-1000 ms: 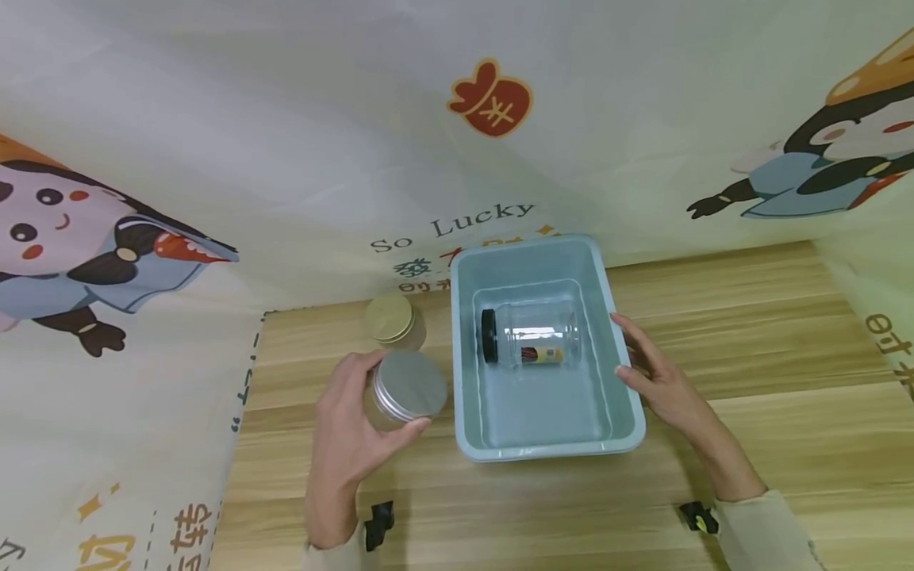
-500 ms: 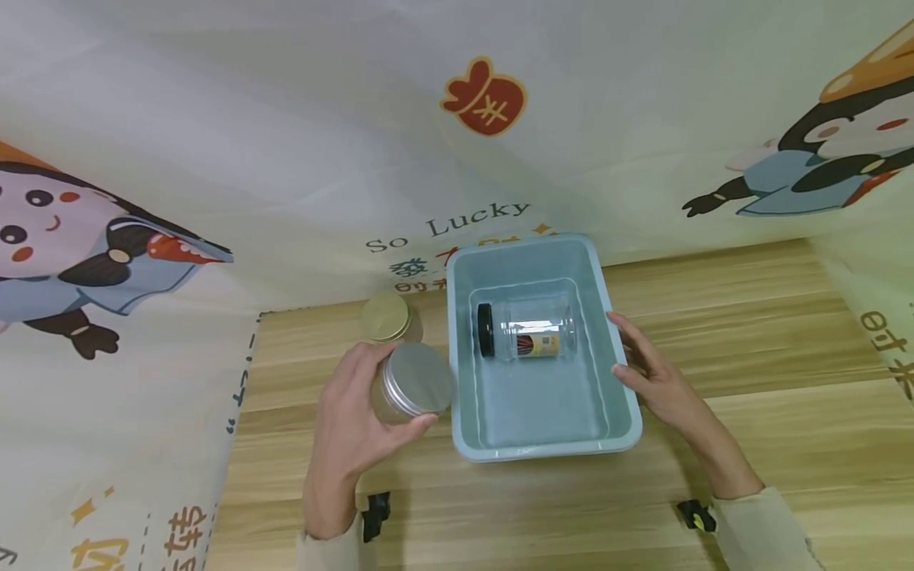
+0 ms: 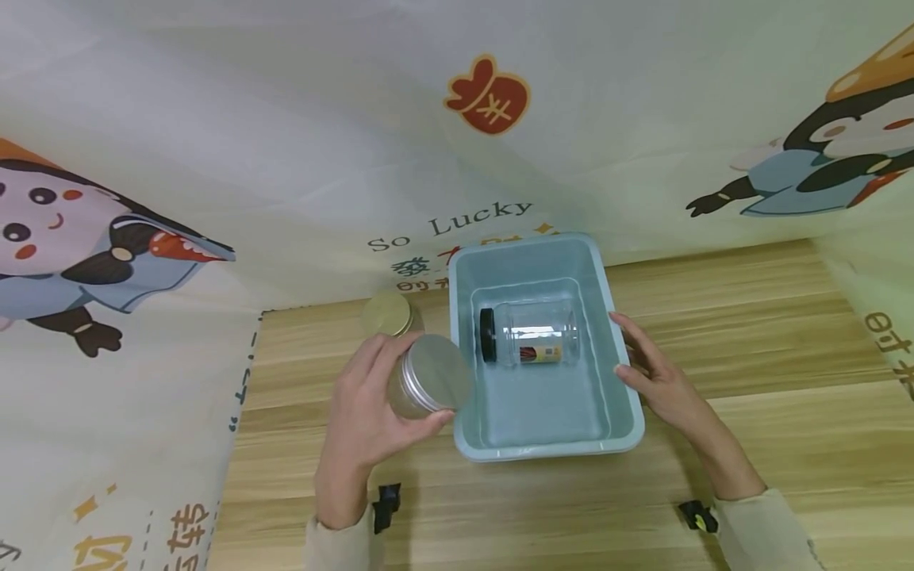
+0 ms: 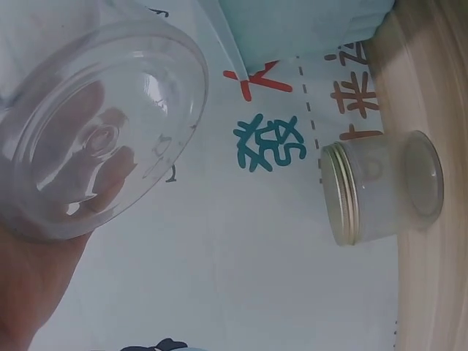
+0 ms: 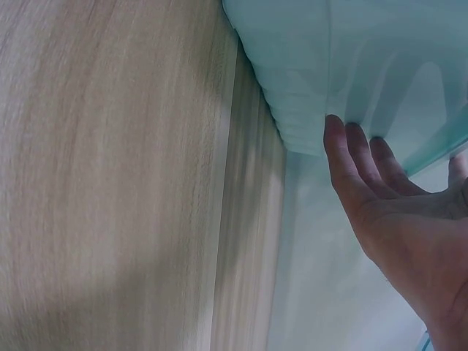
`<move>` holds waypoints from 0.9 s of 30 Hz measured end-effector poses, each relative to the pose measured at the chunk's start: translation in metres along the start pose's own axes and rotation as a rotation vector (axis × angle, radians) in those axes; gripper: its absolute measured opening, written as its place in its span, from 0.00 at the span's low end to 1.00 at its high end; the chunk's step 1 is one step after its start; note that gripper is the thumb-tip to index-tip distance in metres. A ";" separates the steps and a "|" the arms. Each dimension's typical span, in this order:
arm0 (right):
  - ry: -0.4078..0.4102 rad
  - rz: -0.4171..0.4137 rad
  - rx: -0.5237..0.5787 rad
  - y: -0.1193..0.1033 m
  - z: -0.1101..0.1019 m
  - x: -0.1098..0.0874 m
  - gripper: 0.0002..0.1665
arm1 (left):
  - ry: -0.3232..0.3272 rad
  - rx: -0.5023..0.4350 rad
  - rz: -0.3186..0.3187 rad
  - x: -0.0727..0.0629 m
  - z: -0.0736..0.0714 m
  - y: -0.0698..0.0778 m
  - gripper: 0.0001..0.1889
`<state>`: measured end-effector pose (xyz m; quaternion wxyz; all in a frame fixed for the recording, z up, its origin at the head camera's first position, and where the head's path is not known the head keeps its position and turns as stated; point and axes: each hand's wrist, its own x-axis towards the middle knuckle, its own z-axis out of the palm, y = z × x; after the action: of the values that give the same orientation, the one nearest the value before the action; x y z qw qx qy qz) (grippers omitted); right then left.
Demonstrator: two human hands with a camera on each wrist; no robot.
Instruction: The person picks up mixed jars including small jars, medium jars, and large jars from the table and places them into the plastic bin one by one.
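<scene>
My left hand (image 3: pixel 367 404) grips a clear jar with a silver lid (image 3: pixel 437 373), thumb and fingers round its side. In the head view the lid overlaps the left rim of a light blue plastic bin (image 3: pixel 550 456). The left wrist view shows this jar's round bottom (image 4: pixel 146 66) tilted, with fingers visible through it. At the bin's right side, my right hand (image 3: pixel 660 385) holds the rim, its thumb over the edge. In the right wrist view its fingers (image 5: pixel 358 157) lie along the outer wall. Inside the bin, a clear jar with a black lid (image 3: pixel 539 325) lies sideways.
A frosted jar with a gold lid (image 3: pixel 388 313) stands upright on the wooden table (image 3: pixel 750 317), left of the bin, partly hidden by the left hand. A printed cloth backdrop (image 3: pixel 321 159) rises behind and at both sides; the bin stands close against it.
My left hand has moved right and slightly up with the silver-lidded jar, bringing it from beside the bin to over its left rim. The right hand and the bin have stayed in place.
</scene>
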<state>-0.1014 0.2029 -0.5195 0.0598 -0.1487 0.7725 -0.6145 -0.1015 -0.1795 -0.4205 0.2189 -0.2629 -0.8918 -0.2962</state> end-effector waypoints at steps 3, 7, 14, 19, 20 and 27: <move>0.002 -0.010 0.002 0.000 0.000 0.000 0.41 | 0.001 0.008 0.009 0.006 0.000 0.002 0.48; 0.004 -0.020 0.008 -0.001 0.000 0.000 0.41 | -0.001 0.011 0.025 0.013 0.001 0.004 0.48; 0.005 -0.013 0.013 -0.003 0.000 0.000 0.41 | -0.053 0.007 0.062 0.022 0.008 0.007 0.47; 0.003 -0.006 0.014 -0.003 0.001 0.000 0.40 | -0.066 -0.013 0.065 0.024 0.013 0.011 0.46; 0.002 -0.006 0.013 -0.003 0.001 0.000 0.40 | -0.069 -0.014 0.065 0.024 0.013 0.012 0.46; 0.002 0.000 0.011 -0.003 0.002 -0.001 0.40 | -0.123 0.006 0.081 0.031 0.018 0.017 0.47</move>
<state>-0.1000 0.2010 -0.5174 0.0598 -0.1475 0.7691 -0.6190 -0.1189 -0.1459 -0.4094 0.1760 -0.3158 -0.8931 -0.2676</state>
